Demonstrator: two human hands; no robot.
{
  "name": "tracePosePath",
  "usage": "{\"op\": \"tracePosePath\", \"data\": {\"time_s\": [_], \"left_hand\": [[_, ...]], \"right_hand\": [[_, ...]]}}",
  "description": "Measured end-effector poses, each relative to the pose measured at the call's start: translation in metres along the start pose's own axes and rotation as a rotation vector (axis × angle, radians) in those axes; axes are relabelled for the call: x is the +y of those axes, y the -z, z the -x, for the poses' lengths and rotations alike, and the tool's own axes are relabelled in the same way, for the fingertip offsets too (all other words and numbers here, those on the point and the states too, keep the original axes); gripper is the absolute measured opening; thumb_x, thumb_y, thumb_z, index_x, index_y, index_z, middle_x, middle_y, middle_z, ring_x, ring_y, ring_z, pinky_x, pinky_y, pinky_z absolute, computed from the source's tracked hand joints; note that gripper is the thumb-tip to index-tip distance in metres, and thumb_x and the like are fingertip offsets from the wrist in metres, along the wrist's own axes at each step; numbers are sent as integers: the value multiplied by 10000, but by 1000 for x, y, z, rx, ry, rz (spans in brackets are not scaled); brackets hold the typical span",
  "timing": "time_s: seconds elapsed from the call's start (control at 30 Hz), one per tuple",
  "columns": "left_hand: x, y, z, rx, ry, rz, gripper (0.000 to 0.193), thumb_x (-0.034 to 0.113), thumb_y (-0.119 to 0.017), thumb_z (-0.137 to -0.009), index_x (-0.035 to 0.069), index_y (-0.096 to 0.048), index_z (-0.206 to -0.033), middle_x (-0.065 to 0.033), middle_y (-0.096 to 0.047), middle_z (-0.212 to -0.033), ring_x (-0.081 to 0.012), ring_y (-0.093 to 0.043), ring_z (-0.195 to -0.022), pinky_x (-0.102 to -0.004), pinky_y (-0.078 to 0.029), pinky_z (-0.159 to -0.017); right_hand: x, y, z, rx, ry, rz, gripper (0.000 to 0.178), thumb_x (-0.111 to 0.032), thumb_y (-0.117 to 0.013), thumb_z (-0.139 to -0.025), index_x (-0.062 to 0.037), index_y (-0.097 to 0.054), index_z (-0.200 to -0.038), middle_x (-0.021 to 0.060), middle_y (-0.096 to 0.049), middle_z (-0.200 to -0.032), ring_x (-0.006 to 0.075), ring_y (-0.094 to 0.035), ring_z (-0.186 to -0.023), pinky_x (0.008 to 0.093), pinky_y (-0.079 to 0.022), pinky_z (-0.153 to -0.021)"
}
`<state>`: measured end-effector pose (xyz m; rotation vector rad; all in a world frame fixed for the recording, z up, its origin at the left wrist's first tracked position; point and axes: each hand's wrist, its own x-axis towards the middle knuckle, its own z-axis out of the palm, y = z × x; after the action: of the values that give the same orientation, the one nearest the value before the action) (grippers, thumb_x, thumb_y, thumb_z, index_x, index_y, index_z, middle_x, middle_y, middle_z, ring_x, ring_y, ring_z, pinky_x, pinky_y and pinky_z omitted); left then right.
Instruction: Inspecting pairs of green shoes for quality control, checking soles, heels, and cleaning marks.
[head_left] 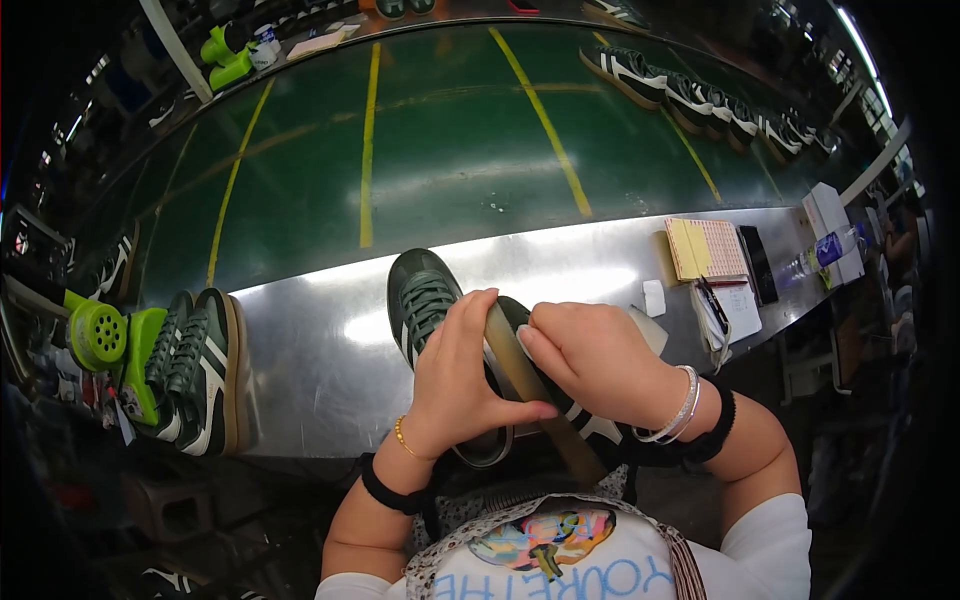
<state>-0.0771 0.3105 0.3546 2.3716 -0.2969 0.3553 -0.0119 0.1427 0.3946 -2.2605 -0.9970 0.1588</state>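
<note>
My left hand [455, 370] grips a dark green sneaker with white stripes, tilted so that its tan gum sole [515, 365] shows. The thumb lies across the sole and the fingers reach along its far end. Curled closed, my right hand [600, 360] presses against the other side of this shoe. Whether something small is inside that fist is hidden. Beyond my left hand a second green sneaker [425, 300] with green laces rests on the metal bench, its heel end partly covered by the hand.
A pair of green sneakers [205, 370] stands at the left beside a lime-green device [100, 335]. Notebooks [705, 250], a pen [712, 300], a black phone [758, 265] and a plastic bottle [815, 255] lie at right. More sneakers [690, 95] line the green conveyor belt [430, 150].
</note>
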Motion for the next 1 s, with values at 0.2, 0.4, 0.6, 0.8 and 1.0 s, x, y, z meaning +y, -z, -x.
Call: {"op": "tracePosePath", "data": {"time_s": [0.2, 0.4, 0.6, 0.8, 1.0], "left_hand": [[-3, 1, 1, -10, 23, 13, 1131, 568, -831, -472, -33, -344, -1297, -218, -470, -1239, -380, -482, -1153, -425, -411, -947], [-1, -2, 0, 15, 51, 1, 1176, 533, -869, -408, 30, -336, -1327, -197, -460, -1259, -367, -495, -1139, -411, -413, -956], [0, 2, 1, 18, 7, -46, 1105, 543, -845, -464, -14, -361, -1287, -212, -478, -1231, -376, -501, -1127, -421, -428, -930], [3, 0, -3, -6, 57, -6, 1098, 573, -830, -464, -11, -377, -1277, -204, -486, -1225, -369, -516, -1109, -416, -435, -916], [6, -2, -1, 5, 36, -26, 1090, 561, -835, -467, 0, -377, -1283, -203, -488, -1222, -372, -521, -1100, -415, -440, -912]], "right_hand": [[-1, -4, 1, -1, -58, 6, 251, -234, -486, -907, -31, -538, -768, 145, -586, -665, 329, -600, -627, 425, -480, -575], [4, -14, -16, 190, 21, 29, 250, -237, -480, -912, -46, -536, -760, 133, -586, -668, 323, -602, -623, 418, -484, -567], [1, -14, 13, 101, -13, 9, 257, -238, -475, -911, -39, -538, -761, 136, -589, -665, 317, -604, -612, 404, -489, -559], [4, -17, -4, 183, -25, 47, 258, -250, -474, -915, -43, -535, -773, 130, -592, -669, 313, -607, -611, 403, -491, -550], [12, -22, -10, 288, 46, 55, 236, -240, -498, -909, -49, -532, -773, 124, -588, -663, 308, -605, -599, 397, -490, -543]]}}
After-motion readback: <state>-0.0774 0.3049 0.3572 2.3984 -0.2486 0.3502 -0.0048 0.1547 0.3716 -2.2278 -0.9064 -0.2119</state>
